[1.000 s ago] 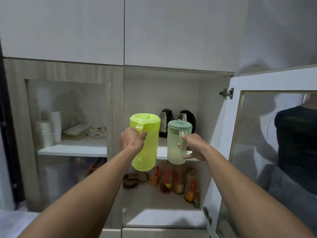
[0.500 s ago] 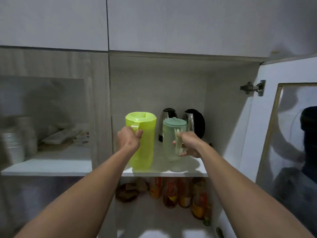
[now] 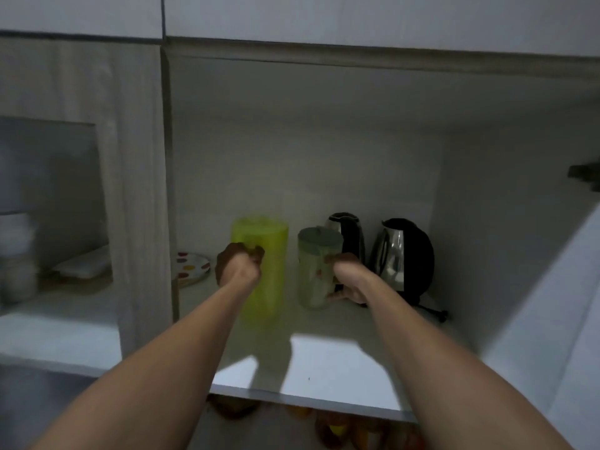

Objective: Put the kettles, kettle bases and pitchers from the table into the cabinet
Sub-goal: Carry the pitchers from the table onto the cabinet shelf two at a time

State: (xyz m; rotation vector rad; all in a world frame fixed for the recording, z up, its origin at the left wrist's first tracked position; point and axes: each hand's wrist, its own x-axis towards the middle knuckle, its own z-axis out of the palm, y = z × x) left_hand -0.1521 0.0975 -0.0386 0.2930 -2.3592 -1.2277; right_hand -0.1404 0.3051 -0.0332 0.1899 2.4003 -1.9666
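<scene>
Both arms reach deep into the open cabinet. My left hand (image 3: 238, 264) grips the handle of a tall lime-green pitcher (image 3: 268, 254) that stands upright on the white shelf (image 3: 324, 362). My right hand (image 3: 347, 276) grips the handle of a smaller pale-green pitcher (image 3: 313, 271) with a grey-green lid, just right of the first. Behind them, at the back right of the shelf, stand two steel-and-black kettles (image 3: 345, 235) (image 3: 402, 254). The picture is blurred, so whether the pitchers' bottoms touch the shelf is unclear.
A plate with coloured dots (image 3: 191, 266) lies at the shelf's back left. A wooden divider (image 3: 162, 190) bounds the compartment on the left; the open door (image 3: 552, 319) is on the right. Bottles and jars (image 3: 337, 427) sit on the shelf below.
Both pitchers have moved from the shelf's front edge deeper into the cabinet, toward the kettles. My head has come closer and the view has darkened.
</scene>
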